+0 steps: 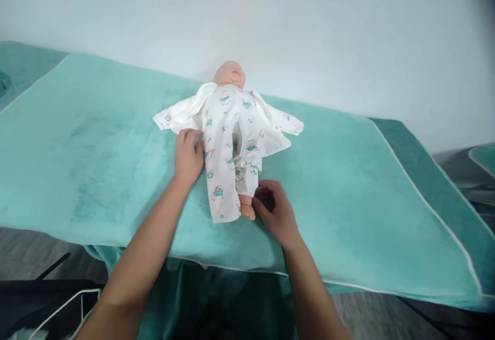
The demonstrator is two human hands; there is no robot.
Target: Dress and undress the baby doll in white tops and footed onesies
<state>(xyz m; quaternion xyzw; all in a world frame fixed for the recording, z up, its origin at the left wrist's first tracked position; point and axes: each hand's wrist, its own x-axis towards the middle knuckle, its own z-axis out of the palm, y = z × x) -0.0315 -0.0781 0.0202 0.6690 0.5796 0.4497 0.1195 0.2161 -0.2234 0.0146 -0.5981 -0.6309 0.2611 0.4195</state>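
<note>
Head view: a pink-skinned baby doll [229, 74] in a white cotton garment [220, 147] printed with small teal figures lies face up, sleeves spread, mid-table on a teal plush cover [359, 206] edged in white, its head towards a plain white wall [328, 36]. The left hand [189, 157], fingers bent, rests against the garment's side, and the right hand [276, 212], thumb and forefinger parted, lies beside the bare foot [247, 212]; whether either pinches fabric cannot be told.
</note>
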